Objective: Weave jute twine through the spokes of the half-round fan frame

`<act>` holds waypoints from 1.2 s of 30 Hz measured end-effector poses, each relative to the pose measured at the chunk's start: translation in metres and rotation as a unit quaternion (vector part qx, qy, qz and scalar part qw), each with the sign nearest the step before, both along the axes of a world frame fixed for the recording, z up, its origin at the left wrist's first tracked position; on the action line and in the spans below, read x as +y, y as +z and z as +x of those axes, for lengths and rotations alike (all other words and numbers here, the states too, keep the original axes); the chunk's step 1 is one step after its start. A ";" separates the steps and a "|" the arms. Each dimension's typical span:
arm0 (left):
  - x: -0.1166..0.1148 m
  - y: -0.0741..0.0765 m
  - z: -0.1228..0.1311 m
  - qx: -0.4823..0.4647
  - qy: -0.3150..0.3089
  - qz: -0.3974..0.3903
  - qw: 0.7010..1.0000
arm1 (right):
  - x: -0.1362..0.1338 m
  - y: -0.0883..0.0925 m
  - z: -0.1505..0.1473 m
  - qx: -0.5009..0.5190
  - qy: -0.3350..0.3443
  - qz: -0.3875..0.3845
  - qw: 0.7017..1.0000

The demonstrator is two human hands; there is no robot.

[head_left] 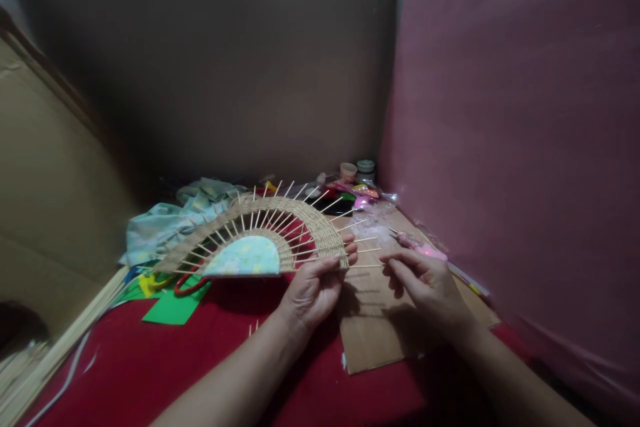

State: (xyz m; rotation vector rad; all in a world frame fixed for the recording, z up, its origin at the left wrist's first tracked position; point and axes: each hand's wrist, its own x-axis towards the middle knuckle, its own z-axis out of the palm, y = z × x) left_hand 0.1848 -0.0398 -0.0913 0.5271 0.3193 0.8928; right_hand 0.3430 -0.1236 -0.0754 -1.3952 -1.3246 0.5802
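Head cam shows the left hand (315,287) pinching the right end of a half-round woven piece (280,223), held up over the left edge of the cardboard sheet (375,340). Right hand (425,283) pinches the tip of the lowest stick (367,266) poking out of it.

Free room: the red desk (150,367) lies bare in front of you, as does the near part of the cardboard sheet (380,340). Obstacles: the woven fan's (310,223) spokes overhang the sheet. The pink wall (525,147) closes your right. Jars (365,170) fill the far corner. Crumpled cloth (165,223) and green paper (170,307) crowd your left.
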 end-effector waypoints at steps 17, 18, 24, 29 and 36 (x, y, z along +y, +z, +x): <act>0.002 -0.002 0.000 0.017 0.012 0.002 1.000 | 0.002 -0.010 0.006 -0.473 -0.013 0.159 0.867; 0.002 -0.002 0.000 0.018 0.012 0.002 1.000 | 0.003 -0.009 0.007 -0.476 -0.009 0.159 0.865; 0.001 -0.002 0.001 0.014 0.001 0.003 1.000 | 0.007 -0.004 0.006 -0.357 -0.024 0.124 0.926; 0.001 -0.002 0.002 0.013 -0.005 0.001 1.000 | 0.012 -0.004 0.002 -0.240 -0.027 -0.002 0.970; 0.000 0.000 0.002 0.016 0.006 -0.011 1.000 | 0.016 -0.015 0.005 -0.300 -0.059 0.035 0.951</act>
